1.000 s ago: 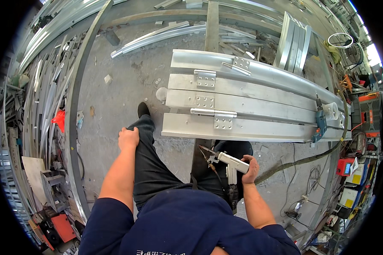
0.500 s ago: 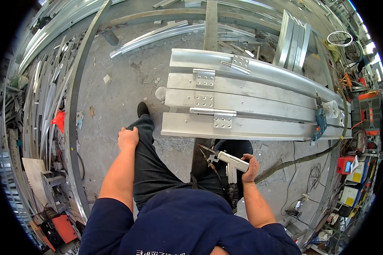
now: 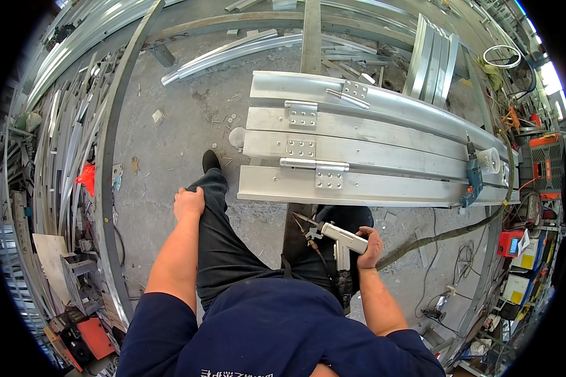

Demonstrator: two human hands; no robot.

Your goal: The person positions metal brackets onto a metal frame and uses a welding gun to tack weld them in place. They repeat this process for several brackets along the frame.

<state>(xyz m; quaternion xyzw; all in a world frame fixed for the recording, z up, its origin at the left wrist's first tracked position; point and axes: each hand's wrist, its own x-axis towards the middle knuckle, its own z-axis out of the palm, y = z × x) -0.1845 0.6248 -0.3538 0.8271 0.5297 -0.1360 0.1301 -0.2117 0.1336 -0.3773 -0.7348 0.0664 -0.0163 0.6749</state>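
Observation:
My left hand [image 3: 188, 203] rests on my left knee with its fingers laid over the dark trousers, holding nothing. My right hand [image 3: 372, 247] is closed round the back end of a white pistol-shaped tool [image 3: 344, 239] above my right thigh. That tool has a slim nozzle pointing up and left, with a thin hose and brass fittings beside it. Beyond my hands, several long silvery metal profiles [image 3: 396, 150] lie side by side on a support. Hinges with drilled plates [image 3: 329, 180] sit near their left ends; a loose-looking pin [image 3: 348, 98] lies on the farthest profile.
A teal drill [image 3: 473, 179] and a white tape roll [image 3: 488, 162] lie on the profiles' right part. Metal frame bars [image 3: 114, 119] flank the concrete floor. Offcuts are heaped at left. A thick hose [image 3: 437, 237] and an orange machine [image 3: 546, 164] are at right.

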